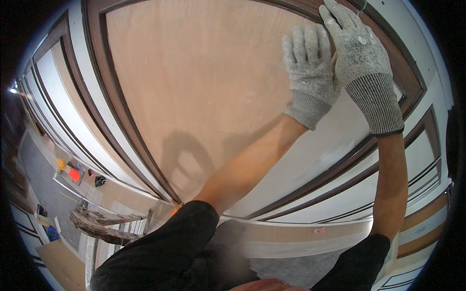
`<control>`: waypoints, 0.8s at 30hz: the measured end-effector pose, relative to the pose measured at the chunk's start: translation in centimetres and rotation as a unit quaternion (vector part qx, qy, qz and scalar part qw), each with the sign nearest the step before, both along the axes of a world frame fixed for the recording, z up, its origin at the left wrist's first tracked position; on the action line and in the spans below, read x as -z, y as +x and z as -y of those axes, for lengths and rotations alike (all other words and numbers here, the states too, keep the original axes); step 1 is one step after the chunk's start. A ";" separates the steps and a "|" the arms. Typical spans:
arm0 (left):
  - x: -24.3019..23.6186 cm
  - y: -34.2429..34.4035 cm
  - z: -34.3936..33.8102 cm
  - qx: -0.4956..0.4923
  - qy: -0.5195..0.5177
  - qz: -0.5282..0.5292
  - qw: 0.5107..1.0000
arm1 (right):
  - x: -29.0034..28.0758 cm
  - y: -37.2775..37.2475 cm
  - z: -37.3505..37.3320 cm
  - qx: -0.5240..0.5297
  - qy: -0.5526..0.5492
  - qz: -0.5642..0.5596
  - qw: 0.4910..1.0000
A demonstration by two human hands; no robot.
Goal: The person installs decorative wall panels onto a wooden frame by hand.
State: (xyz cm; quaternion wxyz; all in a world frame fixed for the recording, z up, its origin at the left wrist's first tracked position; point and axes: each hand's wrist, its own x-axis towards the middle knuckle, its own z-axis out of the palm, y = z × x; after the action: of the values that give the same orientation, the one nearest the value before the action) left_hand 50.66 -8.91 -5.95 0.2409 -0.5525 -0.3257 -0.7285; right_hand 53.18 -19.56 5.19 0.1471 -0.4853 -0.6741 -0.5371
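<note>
Both my hands wear speckled grey knit gloves. My left hand [309, 68] lies flat near the upper right of a pale plywood panel [199, 68], fingers stretched out. My right hand [358, 56] is just right of it, overlapping its edge, with fingers extended along the dark brown moulding [405, 77] that frames the panel. A thin greenish strand [360, 8] shows by the right fingertips. Whether either hand holds anything under the palm is hidden. The lower right of the panel area shows white.
More framed wall panels [58, 87] run left and right. Below are a ladder or trestle [114, 220], an orange cone [73, 173], small tools and bags [100, 181], a brown board [60, 264] and a grey floor [41, 169]. My dark-sleeved forearms reach up from the lower edge.
</note>
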 end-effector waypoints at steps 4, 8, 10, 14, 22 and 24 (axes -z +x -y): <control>0.7 1.6 2.0 0.093 -0.042 -0.083 0.991 | -0.5 2.0 0.2 0.017 0.087 0.111 0.990; 1.7 -4.9 2.1 0.103 -0.052 -0.054 0.992 | 0.3 2.4 -3.9 0.077 0.057 0.073 0.993; 2.8 -9.1 2.5 0.146 -0.036 0.046 0.988 | 0.4 1.9 -3.8 0.093 0.057 0.066 0.992; 2.9 -16.4 2.8 0.308 -0.031 0.148 0.939 | 0.4 1.5 -3.2 0.065 0.040 0.027 0.997; 0.8 -23.2 -0.4 0.043 -0.031 0.101 0.993 | 0.5 2.2 -3.3 0.114 0.059 0.058 0.990; -0.2 -23.6 -0.6 -0.121 -0.036 0.056 0.990 | 0.4 1.5 -3.0 0.112 0.047 0.055 0.991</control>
State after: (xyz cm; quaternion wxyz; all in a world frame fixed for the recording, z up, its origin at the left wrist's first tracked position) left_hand 27.01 -8.36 -5.75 0.2892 -0.4758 -0.4289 -0.7114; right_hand 54.64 -16.54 4.76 0.0720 -0.5197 -0.5965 -0.6074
